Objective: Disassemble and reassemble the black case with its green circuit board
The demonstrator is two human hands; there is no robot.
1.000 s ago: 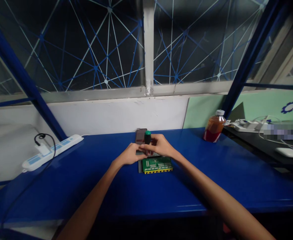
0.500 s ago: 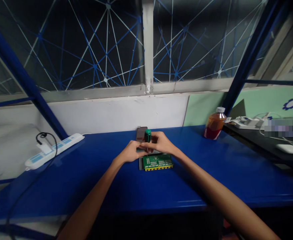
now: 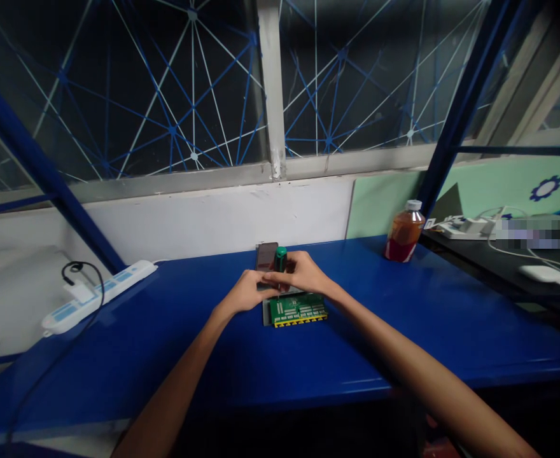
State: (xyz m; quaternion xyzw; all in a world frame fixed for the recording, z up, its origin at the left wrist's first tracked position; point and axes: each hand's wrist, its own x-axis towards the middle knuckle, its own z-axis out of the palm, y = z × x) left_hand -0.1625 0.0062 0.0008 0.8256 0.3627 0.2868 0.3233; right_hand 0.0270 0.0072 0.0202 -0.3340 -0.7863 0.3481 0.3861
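Near the back edge of the tabletop (image 3: 356, 337), the right hand (image 3: 303, 272) grips an upright screwdriver (image 3: 280, 256) at the circuit board (image 3: 299, 308); left hand's (image 3: 247, 291) grip unclear, bottle label (image 3: 397, 250) unreadable.

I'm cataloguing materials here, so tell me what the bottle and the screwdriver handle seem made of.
Bottle: probably clear, glossy plastic; light glints near its neck and amber-red contents show through.
Screwdriver handle: likely hard plastic or rubber, black and green; finish uncertain.
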